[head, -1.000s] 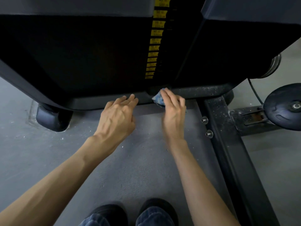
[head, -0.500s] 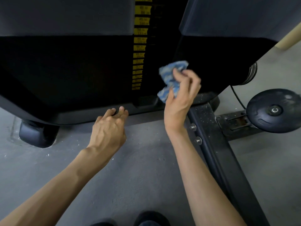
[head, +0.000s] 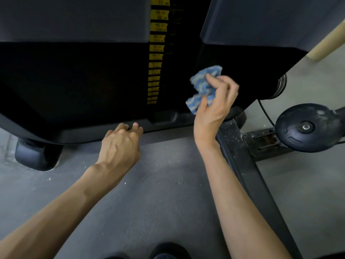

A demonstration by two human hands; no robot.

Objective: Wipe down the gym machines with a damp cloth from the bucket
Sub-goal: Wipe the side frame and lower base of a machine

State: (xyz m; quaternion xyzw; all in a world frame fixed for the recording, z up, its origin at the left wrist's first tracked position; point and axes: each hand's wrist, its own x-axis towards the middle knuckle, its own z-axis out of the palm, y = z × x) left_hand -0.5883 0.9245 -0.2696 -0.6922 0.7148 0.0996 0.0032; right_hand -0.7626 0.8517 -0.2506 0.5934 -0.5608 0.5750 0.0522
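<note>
Head view: right hand grips bunched cloth near machine shroud; left hand, empty, loosely curled, at base rim. Advice: flatten cloth, press evenly.

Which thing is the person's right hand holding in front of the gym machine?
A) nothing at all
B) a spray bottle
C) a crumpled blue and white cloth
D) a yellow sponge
C: the right hand has its fingers curled round a crumpled blue and white cloth, raised in front of the dark panel of the machine.
</note>
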